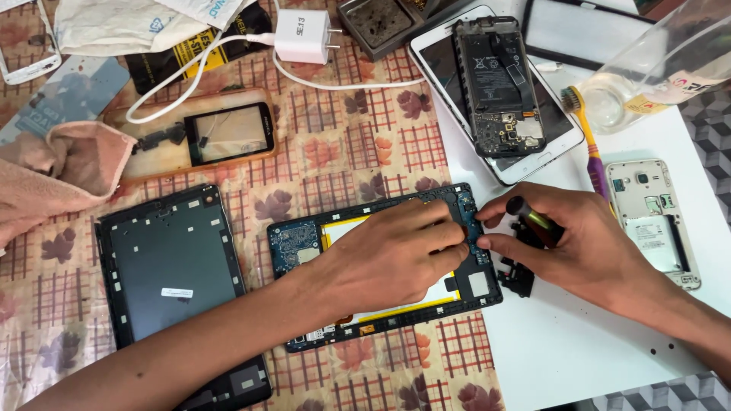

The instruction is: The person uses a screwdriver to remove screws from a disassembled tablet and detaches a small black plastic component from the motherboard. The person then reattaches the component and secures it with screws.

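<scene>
My left hand (396, 255) lies flat over the opened tablet (304, 243), palm down across the yellow-edged battery, its fingertips pinched on something small at the blue circuit strip (474, 228) along the tablet's right edge. What they pinch is hidden, so I cannot tell what the grip encloses. My right hand (582, 243) comes in from the other side with a dark-handled screwdriver (533, 217) tucked in the closed fingers, thumb and forefinger meeting the same strip. Both hands touch it there; the right wrist sits on the white board (594, 350) just beside the frame.

The tablet's long axis runs left to right across me, and the strip runs front to back along its right end (so it lies between my two sets of fingertips, directly ahead of both).

Left of the tablet lies its dark back cover (167, 259). Farther off a stripped phone (499, 84) rests on a white tablet (567, 137), with a toothbrush (586, 137), a white charger (303, 34) and a pink cloth (53, 171).
</scene>
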`<state>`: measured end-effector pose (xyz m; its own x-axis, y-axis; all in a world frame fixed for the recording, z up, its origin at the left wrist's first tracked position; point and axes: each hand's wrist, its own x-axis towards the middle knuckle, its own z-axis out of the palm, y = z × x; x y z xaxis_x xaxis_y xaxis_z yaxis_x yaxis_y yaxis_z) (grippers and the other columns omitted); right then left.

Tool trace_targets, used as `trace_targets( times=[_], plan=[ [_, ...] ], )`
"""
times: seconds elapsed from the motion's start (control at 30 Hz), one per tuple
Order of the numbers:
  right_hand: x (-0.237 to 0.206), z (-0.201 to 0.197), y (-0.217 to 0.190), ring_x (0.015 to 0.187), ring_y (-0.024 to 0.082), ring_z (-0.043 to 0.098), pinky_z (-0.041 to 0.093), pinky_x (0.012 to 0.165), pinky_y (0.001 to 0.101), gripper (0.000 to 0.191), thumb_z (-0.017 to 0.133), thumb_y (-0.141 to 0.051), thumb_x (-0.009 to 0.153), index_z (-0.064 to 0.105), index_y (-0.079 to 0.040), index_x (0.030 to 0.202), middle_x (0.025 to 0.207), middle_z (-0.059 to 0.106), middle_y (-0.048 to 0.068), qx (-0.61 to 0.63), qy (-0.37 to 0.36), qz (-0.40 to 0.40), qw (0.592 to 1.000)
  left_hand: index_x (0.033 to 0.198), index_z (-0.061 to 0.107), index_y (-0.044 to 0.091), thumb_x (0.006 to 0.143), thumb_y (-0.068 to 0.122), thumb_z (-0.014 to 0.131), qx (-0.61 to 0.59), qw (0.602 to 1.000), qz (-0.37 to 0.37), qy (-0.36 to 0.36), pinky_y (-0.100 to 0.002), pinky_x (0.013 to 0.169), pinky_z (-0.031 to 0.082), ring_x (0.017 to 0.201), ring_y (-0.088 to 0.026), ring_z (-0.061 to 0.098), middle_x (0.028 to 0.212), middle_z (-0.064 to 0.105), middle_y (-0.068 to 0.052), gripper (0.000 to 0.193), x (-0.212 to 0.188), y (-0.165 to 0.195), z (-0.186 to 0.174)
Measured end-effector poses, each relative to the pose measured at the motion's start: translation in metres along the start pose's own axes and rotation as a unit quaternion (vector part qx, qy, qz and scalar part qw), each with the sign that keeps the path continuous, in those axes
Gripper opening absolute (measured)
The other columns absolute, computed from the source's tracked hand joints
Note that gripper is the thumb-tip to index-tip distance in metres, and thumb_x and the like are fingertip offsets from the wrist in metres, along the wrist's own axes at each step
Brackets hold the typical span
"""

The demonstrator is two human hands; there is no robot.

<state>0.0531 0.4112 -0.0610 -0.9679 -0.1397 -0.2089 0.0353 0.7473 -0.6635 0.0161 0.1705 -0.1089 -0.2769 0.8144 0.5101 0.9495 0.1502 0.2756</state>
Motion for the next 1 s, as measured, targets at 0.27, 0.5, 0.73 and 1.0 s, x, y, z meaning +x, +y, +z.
trace_targets(
  times=[0.27,0.5,0.73,1.0],
  plan=[
    [-0.004,0.003,-0.005,0.048,0.009,0.05,0.039,0.042,0.0291,0.024,0.084,-0.015,0.074,0.076,-0.009,0.095,0.062,0.068,0.002,-0.015,0.055,-0.035,0.998,0.107,0.077,-0.001,0.089,0.008,0.073,-0.02,1.0,0.0,0.0,-0.032,0.08,0.055,0.096,-0.018,0.059,0.1,0.065,-0.005,0.02,0.003,0.002,-0.001],
    [-0.006,0.01,0.001,0.051,0.018,0.064,0.049,0.047,0.0337,0.019,0.083,-0.016,0.077,0.075,-0.004,0.091,0.081,0.074,0.006,-0.07,0.101,-0.123,0.985,0.108,0.077,-0.003,0.09,0.007,0.072,-0.015,1.0,-0.009,-0.006,-0.033,0.084,0.055,0.1,-0.018,0.059,0.104,0.066,-0.006,0.021,0.003,0.002,-0.001],
    [-0.003,0.011,0.01,0.077,0.021,0.075,0.062,0.061,0.0303,0.023,0.078,-0.009,0.08,0.073,-0.004,0.102,0.106,0.073,0.008,-0.065,0.101,-0.229,0.966,0.105,0.077,0.001,0.088,0.005,0.071,0.013,0.997,-0.065,0.032,-0.045,0.105,0.049,0.128,-0.029,0.054,0.124,0.065,-0.011,0.019,0.007,0.003,-0.001],
    [-0.005,0.013,0.022,0.08,0.022,0.076,0.064,0.063,0.0306,0.024,0.077,0.001,0.078,0.073,-0.004,0.101,0.109,0.072,0.008,-0.065,0.086,-0.232,0.967,0.109,0.077,0.006,0.091,0.011,0.072,-0.004,0.999,-0.047,-0.002,-0.047,0.11,0.047,0.133,-0.029,0.052,0.13,0.063,-0.009,0.019,0.008,0.004,-0.004]
  ],
)
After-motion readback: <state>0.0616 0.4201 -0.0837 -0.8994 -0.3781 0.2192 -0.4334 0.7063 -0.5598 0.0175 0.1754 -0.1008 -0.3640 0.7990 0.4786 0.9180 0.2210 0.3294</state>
